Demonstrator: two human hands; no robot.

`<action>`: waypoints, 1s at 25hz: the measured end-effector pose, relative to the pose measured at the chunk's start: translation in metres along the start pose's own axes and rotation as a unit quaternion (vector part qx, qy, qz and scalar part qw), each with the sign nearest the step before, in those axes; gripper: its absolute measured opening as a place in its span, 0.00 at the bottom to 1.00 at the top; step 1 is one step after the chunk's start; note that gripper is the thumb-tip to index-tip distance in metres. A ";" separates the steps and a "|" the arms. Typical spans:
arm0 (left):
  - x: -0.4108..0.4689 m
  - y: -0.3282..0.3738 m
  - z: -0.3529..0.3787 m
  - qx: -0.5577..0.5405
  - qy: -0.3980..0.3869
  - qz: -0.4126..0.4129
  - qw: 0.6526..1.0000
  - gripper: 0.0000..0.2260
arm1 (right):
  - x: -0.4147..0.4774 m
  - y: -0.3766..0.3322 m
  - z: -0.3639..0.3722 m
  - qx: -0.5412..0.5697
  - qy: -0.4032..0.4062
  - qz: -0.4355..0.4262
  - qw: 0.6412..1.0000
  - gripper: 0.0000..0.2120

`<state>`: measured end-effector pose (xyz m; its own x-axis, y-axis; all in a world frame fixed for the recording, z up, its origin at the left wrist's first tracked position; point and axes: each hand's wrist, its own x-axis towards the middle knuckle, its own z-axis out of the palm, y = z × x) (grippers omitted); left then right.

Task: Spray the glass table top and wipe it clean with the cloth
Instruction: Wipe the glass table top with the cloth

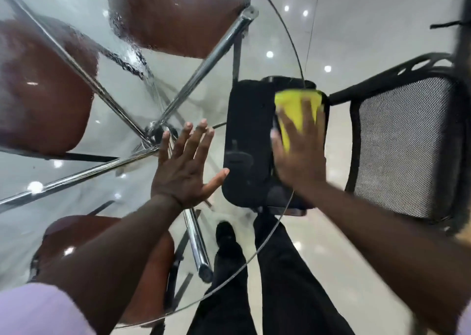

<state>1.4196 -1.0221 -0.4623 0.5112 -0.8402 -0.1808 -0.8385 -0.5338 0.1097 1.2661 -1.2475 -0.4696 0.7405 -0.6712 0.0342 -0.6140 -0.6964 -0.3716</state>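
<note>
I look straight down through a round glass table top (pixel 265 41) with a thin dark rim. My right hand (pixel 300 151) presses flat on a yellow cloth (pixel 297 108) near the table's right edge, above a black chair seat seen through the glass. My left hand (pixel 186 166) lies flat on the glass near the centre, fingers spread, holding nothing. Wet spray droplets (pixel 127 57) streak the glass at upper left. No spray bottle is in view.
Chrome table legs (pixel 107 95) cross under the glass. Three brown chair seats (pixel 40 87) sit beneath at left, top and bottom. A black mesh office chair (pixel 400 143) stands at the right edge. My legs in black trousers (pixel 277 271) stand at the near rim.
</note>
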 end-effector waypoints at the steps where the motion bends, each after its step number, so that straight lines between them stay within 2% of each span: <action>1: -0.001 -0.001 0.004 0.001 0.008 0.001 1.000 0.42 | 0.039 0.004 -0.004 0.037 -0.011 0.011 0.999 0.26; 3: -0.004 0.000 0.006 0.006 0.020 -0.002 1.000 0.42 | 0.098 0.012 -0.006 0.053 -0.015 0.048 0.997 0.28; 5: -0.004 0.001 0.003 -0.001 0.015 -0.008 1.000 0.41 | 0.087 0.013 -0.009 0.095 -0.010 0.121 0.988 0.30; 9: -0.008 0.004 -0.006 -0.001 -0.002 -0.011 1.000 0.41 | -0.099 -0.042 0.001 0.198 0.052 0.260 0.944 0.31; 11: -0.010 0.003 -0.004 0.003 -0.004 -0.011 1.000 0.41 | -0.155 -0.067 0.008 0.174 0.051 0.266 0.947 0.31; 15: -0.013 0.003 0.001 -0.002 0.019 -0.008 1.000 0.39 | -0.054 -0.028 0.000 0.148 0.039 0.239 0.959 0.31; 17: -0.015 0.004 -0.004 -0.007 0.030 0.000 1.000 0.37 | -0.026 -0.017 -0.008 0.124 0.013 0.262 0.957 0.31; 19: -0.027 0.006 -0.011 -0.026 0.034 -0.010 0.999 0.35 | -0.063 -0.037 0.001 0.104 0.039 0.275 0.955 0.32; 21: -0.051 0.013 -0.010 -0.047 0.033 -0.018 0.998 0.34 | -0.141 -0.075 0.016 0.139 0.062 0.287 0.946 0.35; 23: -0.088 0.025 -0.012 -0.064 0.031 -0.005 0.997 0.32 | -0.207 -0.102 0.013 0.188 0.010 0.288 0.939 0.37; 25: -0.116 0.037 -0.020 -0.108 0.001 0.012 0.994 0.30 | -0.217 -0.099 -0.005 0.238 -0.042 0.288 0.927 0.38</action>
<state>1.3334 -0.9467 -0.4175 0.4921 -0.8532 -0.1728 -0.7909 -0.5211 0.3208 1.1644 -1.0340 -0.4360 0.3589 -0.8601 -0.3626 -0.7385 -0.0241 -0.6738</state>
